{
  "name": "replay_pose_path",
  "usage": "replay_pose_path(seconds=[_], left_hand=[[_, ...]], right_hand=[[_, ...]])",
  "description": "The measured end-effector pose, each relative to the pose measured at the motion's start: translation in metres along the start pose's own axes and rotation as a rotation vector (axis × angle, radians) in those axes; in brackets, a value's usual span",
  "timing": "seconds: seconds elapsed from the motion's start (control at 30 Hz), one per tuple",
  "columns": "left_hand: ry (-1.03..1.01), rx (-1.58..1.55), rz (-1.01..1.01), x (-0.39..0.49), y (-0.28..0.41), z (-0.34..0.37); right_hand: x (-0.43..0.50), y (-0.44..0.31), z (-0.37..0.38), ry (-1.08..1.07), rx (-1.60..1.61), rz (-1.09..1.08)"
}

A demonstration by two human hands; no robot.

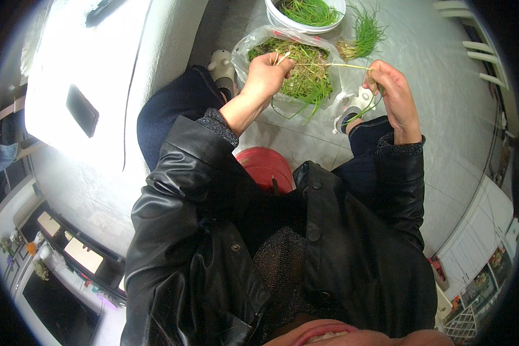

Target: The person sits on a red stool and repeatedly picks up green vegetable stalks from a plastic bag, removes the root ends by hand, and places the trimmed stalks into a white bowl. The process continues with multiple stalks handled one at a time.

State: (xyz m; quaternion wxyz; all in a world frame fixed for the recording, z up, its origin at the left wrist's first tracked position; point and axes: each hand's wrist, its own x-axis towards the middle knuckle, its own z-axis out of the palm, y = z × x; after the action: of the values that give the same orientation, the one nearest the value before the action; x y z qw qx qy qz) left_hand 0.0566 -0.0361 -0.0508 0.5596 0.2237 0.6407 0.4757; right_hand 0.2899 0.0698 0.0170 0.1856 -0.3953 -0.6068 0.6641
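Note:
My left hand (271, 74) pinches the pale root ends of thin green stalks, above a clear plastic bag (241, 47) on the floor. Inside the bag lies a heap of green and yellowed plant trimmings (307, 80). To the right, my right hand (389, 84) grips a thin stalk (350, 65) that stretches pale and taut towards my left hand; its green leaves hang below my right fingers. A white bucket (277, 19) with long green chive-like leaves (311, 11) stands beyond the bag. Beside it, a bunch of similar greens with roots (363, 36) lies on the floor.
A red plastic stool or bucket (264, 166) is between my legs, partly hidden by my jacket. On the left, a white table (108, 65) bears a dark phone (82, 110). My slippered feet flank the bag. White chair parts (480, 45) show at the far right.

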Motion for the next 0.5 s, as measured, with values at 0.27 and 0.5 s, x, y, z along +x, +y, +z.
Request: replay_pose_path(seconds=[0.27,0.5], left_hand=[[0.032,0.017,-0.007,0.0011,-0.0013,0.0004],[0.046,-0.074,-0.112,0.0002,-0.0027,-0.0004]], right_hand=[[-0.0008,-0.0047,0.0001,0.031,0.037,-0.026],[0.0008,-0.0047,0.0071,0.052,-0.064,-0.02]])
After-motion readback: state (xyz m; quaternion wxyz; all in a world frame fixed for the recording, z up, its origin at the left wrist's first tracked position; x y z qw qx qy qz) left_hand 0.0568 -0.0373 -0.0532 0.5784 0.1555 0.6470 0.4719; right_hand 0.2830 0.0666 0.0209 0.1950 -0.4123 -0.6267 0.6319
